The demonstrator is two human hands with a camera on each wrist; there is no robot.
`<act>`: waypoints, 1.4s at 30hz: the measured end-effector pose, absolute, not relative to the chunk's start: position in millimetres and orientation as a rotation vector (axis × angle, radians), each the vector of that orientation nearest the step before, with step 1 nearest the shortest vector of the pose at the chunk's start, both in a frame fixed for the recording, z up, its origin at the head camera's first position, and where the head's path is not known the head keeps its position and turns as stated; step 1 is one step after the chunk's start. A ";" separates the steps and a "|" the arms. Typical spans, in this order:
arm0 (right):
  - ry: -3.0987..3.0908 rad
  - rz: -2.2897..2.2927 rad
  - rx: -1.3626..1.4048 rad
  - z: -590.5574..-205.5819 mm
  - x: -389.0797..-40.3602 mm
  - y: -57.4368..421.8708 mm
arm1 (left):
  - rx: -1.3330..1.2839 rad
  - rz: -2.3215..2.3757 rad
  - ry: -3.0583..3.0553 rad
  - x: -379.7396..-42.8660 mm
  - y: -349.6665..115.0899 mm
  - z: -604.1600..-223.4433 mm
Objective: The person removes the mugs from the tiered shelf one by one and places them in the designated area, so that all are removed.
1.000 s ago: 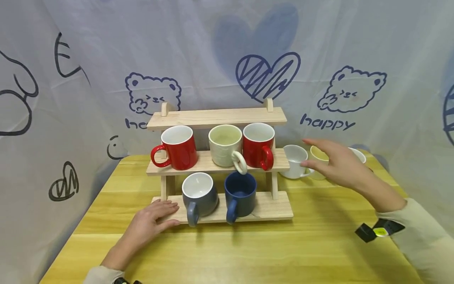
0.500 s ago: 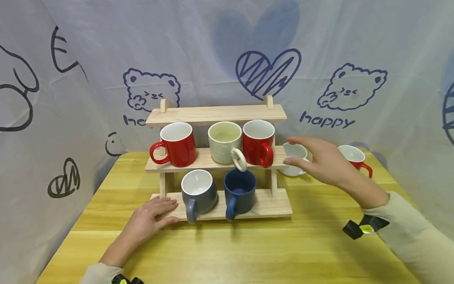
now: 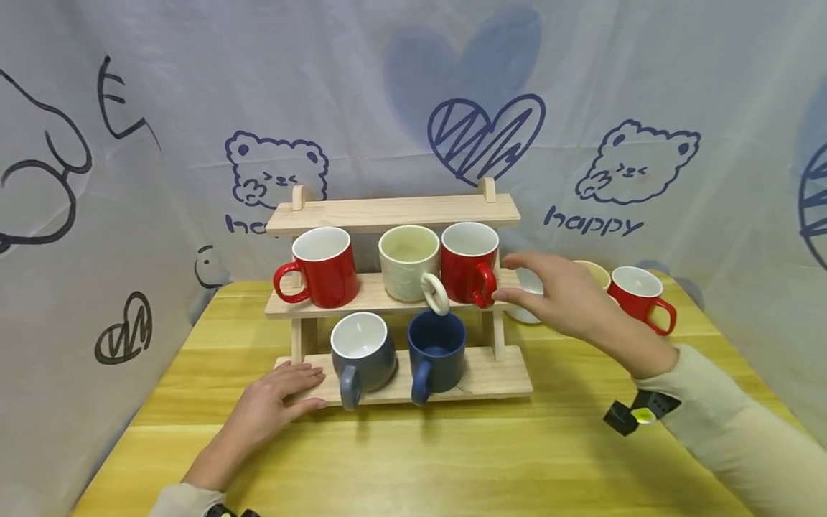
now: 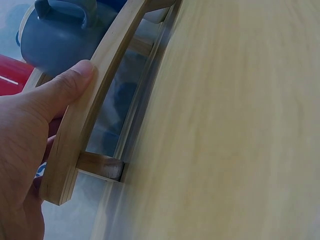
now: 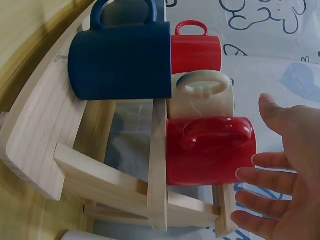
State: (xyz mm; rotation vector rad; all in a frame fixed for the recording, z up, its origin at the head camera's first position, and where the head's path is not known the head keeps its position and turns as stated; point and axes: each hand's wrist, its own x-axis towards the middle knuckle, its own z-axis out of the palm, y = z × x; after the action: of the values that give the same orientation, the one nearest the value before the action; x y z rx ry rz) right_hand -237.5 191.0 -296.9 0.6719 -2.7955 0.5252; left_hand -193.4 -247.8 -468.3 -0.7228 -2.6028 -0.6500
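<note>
A wooden tiered rack point(image 3: 394, 212) holds several mugs. My left hand point(image 3: 268, 402) rests on the left end of its bottom board, fingers extended, beside a grey-blue mug point(image 3: 364, 352). In the left wrist view, the thumb point(image 4: 75, 80) lies along the board's front edge. My right hand point(image 3: 558, 294) is spread beside the right-hand red mug point(image 3: 461, 269) on the middle shelf. Thumb and fingers are apart around that mug's right side, fingertips close to its rim in the right wrist view. A pale green mug point(image 3: 407, 269) stands left of it.
Another red mug point(image 3: 326, 276) sits at the middle shelf's left, and a dark blue mug point(image 3: 439, 352) on the bottom board. Behind my right hand, a white mug point(image 3: 530, 283), a yellowish mug point(image 3: 594, 273) and a red mug point(image 3: 636, 294) stand on the table. A printed curtain point(image 3: 362, 86) hangs behind.
My right hand has moved left, from over the mugs on the table to beside the right-hand red mug on the rack, uncovering the table's red mug. My left hand has stayed in place.
</note>
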 end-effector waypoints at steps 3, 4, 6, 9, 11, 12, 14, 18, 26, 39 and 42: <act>-2.796 0.509 0.665 -296.8 -239.1 186.9 | -0.724 -0.645 -2.596 -194.8 -247.2 -467.7; -2.795 0.507 0.664 -297.1 -239.6 185.3 | -0.726 -0.643 -2.590 -195.1 -247.2 -467.7; -2.793 0.495 0.658 -297.5 -240.5 182.2 | -0.729 -0.640 -2.582 -195.0 -247.3 -467.9; -2.795 0.480 0.637 -298.1 -241.1 178.6 | -0.735 -0.634 -2.573 -194.5 -247.6 -469.1; -2.803 0.472 0.619 -298.1 -241.2 176.6 | -0.737 -0.634 -2.568 -193.9 -247.6 -469.7; -2.806 0.474 0.613 -298.0 -241.2 175.8 | -0.739 -0.633 -2.565 -193.7 -247.6 -470.1; -2.817 0.474 0.605 -299.0 -241.7 173.7 | -0.737 -0.636 -2.564 -192.5 -248.0 -471.6; -2.818 0.461 0.606 -300.5 -242.3 169.6 | -0.732 -0.644 -2.558 -190.6 -248.1 -473.3; -2.750 0.444 0.591 -302.8 -245.3 161.8 | -0.733 -0.640 -2.563 -192.6 -247.9 -472.4; -2.752 0.428 0.526 -306.8 -248.0 157.1 | -0.727 -0.654 -2.576 -192.8 -247.6 -470.1; -2.761 0.433 0.517 -306.3 -247.5 158.1 | -0.727 -0.651 -2.575 -192.3 -247.7 -469.9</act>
State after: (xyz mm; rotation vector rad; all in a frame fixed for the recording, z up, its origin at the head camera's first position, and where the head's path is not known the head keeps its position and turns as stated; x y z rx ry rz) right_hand -247.5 158.1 -306.3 0.5166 -2.7614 0.4331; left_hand -192.3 -247.7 -469.9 -0.7267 -2.5753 -0.6511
